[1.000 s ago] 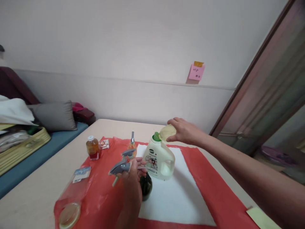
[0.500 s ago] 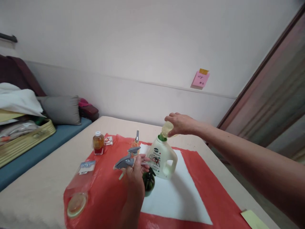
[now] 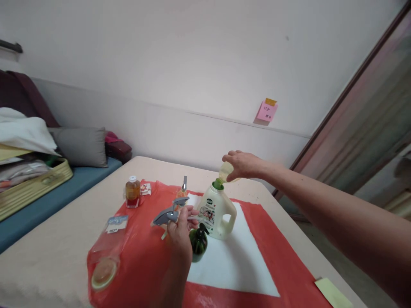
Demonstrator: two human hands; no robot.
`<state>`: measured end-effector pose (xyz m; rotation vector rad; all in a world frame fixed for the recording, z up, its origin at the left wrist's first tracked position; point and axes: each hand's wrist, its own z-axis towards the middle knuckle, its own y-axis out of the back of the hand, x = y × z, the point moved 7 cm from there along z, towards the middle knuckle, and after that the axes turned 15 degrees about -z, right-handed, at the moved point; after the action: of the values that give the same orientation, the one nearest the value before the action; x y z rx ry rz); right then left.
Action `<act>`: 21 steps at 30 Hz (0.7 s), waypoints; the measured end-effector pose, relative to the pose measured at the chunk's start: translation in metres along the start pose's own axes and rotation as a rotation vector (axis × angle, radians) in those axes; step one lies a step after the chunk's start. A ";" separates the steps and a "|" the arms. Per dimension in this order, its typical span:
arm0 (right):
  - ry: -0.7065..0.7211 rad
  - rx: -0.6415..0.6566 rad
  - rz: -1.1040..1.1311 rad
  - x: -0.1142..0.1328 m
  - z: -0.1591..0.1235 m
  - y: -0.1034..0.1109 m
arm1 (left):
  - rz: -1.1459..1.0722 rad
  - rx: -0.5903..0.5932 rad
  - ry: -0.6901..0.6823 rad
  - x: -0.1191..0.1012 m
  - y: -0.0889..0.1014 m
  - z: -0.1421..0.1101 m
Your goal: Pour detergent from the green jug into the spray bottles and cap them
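Note:
My right hand point(image 3: 241, 165) is closed around a translucent yellowish bottle point(image 3: 226, 171), tipped so its lower end meets the green mouth of a pale detergent jug point(image 3: 208, 214). The jug stands upright with its handle to the right. Lower left, my left hand point(image 3: 180, 231) grips a grey trigger spray head point(image 3: 164, 217), its thin tube pointing right past my fingers. A dark green pump bottle point(image 3: 198, 244) stands just right of that hand, in front of the jug. Behind the spray head is an orange-patterned spray bottle point(image 3: 182, 195), partly covered.
A red sheet point(image 3: 138, 256) and a white sheet point(image 3: 237, 269) cover the table point(image 3: 58, 248). At left are an amber bottle point(image 3: 132, 194), a small box point(image 3: 145, 189), a clear package point(image 3: 112, 235) and a round lid point(image 3: 104, 273). A yellow paper point(image 3: 332, 293) lies front right.
The view has shifted slightly. Both hands keep their grips, and the yellowish bottle stays tipped at the jug's mouth. More of the pump bottle's top shows beside my left hand.

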<state>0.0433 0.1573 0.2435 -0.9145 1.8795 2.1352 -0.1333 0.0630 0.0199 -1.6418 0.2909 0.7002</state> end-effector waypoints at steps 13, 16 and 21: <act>-0.479 -0.249 0.715 -0.018 -0.084 -0.098 | 0.087 0.003 0.008 0.007 -0.003 -0.008; -0.502 -0.254 0.980 0.008 -0.119 -0.147 | 0.092 0.001 -0.002 0.010 -0.010 -0.013; -0.460 -0.204 1.952 0.065 -0.165 -0.228 | 0.005 -0.072 -0.018 0.011 -0.021 -0.019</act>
<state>0.1590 0.0306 0.0119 2.1926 2.3158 2.5288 -0.1075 0.0512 0.0308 -1.7028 0.2590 0.7366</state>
